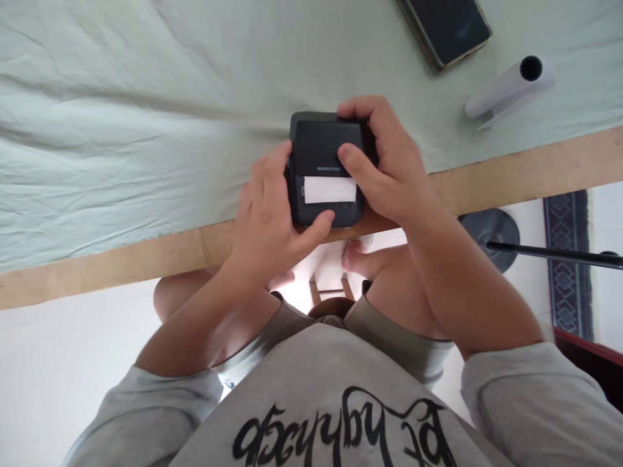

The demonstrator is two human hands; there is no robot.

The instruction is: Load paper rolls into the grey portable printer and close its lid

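while both hands close around it, a small black portable printer (pixel 327 170) sits at the near edge of a table, right where the pale green cloth (pixel 121 130) gives way to the bare wooden table edge (pixel 511 175). a strip of white paper (pixel 329 189) shows at the slot on the printer's top face, and a small line of lettering sits just above it, too small to read surely.

the left hand (pixel 267 217) wraps the printer's left side, fingers curled up along that side and the thumb pressed against the near lower corner. the right hand (pixel 384 162) grips from the right and far side: its fingers hook over the far top corner, and its thumb lies flat on the lid, just beside the paper's right end. both hands are partly closed, holding the printer between them.

farther off, to the right on the cloth, a roll of white paper (pixel 509 87) lies on its side with its dark hollow core facing the far right. beyond it, at the far edge of the view, a dark phone (pixel 448 29) lies flat, screen up.

below the table edge the person's bare knees and grey sleeves show, and a grey shirt (pixel 335 402) with black script. to the right on the floor stands a dark round base (pixel 489 233) with a thin black rod (pixel 555 254) across it.
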